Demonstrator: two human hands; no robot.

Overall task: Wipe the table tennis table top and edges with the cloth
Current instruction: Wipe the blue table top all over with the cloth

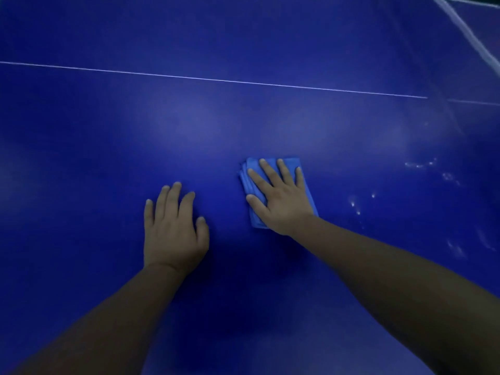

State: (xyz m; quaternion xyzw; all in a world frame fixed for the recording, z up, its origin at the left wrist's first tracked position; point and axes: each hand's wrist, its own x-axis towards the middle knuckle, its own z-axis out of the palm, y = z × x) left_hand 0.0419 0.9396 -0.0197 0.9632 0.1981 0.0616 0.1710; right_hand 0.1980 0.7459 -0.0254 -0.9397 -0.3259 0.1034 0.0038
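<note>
Left hand (173, 228) flat on smooth table (81, 131); right hand (281, 196) presses folded cloth (307, 190).

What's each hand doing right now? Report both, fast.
Left hand: open, flat on the table top, holding nothing.
Right hand: open, straight fingers pressing the folded blue cloth onto the table.

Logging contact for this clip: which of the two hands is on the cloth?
The right hand, fingers spread flat, presses the folded blue cloth onto the table top. The left hand rests flat on bare table beside it.
</note>
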